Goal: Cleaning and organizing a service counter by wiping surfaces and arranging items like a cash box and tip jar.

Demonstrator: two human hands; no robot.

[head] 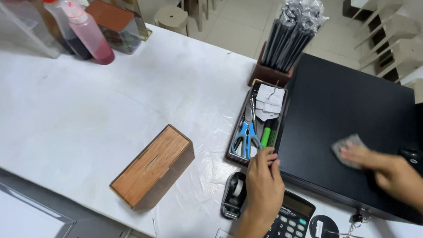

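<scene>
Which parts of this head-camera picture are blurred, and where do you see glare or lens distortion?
Head view: the right hand and its grey cloth are motion-blurred; the left hand is sharp; soft glare lies on the white counter; the black box looks matte; counter edges bow slightly from the wide lens.
</scene>
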